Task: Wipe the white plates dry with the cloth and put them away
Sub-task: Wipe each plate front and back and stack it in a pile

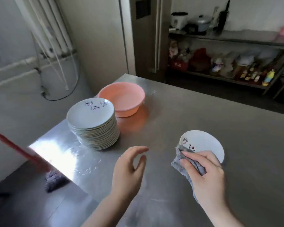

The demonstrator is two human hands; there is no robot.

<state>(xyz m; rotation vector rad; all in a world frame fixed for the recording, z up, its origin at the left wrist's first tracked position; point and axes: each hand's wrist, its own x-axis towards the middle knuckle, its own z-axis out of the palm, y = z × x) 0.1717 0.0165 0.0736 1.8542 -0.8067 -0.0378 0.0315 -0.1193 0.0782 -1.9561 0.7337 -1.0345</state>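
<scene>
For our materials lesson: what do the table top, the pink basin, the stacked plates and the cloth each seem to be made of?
Table top: brushed steel, it seems; grey sheen with a bright glare patch.
Pink basin: probably plastic; matte, even colour, thin wall.
Stacked plates: likely glazed ceramic; glossy white with painted characters.
Cloth: soft woven fabric, grey; it bunches in folds in the right hand.

Soft, dimmish daylight is falling across the steel tabletop (pixel 195 112), and a harsh white glare is burning out its near left corner. The shelf (pixel 236 38) at the back is lying in shadow, smeared and soft. Straight lines are bowing toward the picture's edges, and motion blur is softening everything slightly.
</scene>
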